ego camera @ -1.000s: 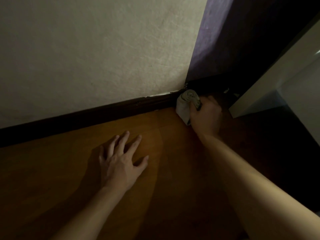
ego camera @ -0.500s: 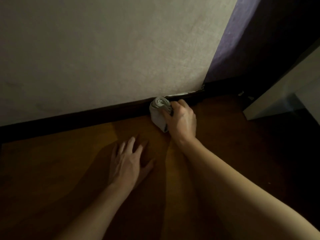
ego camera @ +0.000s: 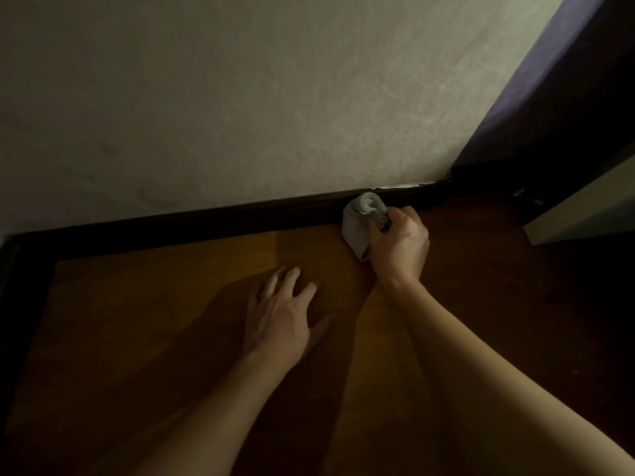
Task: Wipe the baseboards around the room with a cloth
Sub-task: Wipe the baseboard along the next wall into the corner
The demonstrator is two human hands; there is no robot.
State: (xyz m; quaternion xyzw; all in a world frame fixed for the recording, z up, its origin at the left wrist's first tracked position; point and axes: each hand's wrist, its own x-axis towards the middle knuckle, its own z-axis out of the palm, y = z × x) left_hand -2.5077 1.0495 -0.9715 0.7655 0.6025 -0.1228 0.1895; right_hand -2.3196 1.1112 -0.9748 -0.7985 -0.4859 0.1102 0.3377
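Wooden floor [ego camera: 154, 355] under left grip [ego camera: 279, 326]

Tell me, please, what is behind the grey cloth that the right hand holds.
The dark baseboard runs behind the cloth, below the pale wall. The right hand grips the cloth against it. The strip right behind the cloth is covered.

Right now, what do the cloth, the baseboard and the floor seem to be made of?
Cloth: soft grey fabric, matte, bunched in rolled folds in the right hand's grip.
Baseboard: very dark, probably stained or painted wood, with a faint ridge along its length. The dim light leaves this open.
Floor: warm brown wood or wood-look laminate, smooth, with a straight plank seam.
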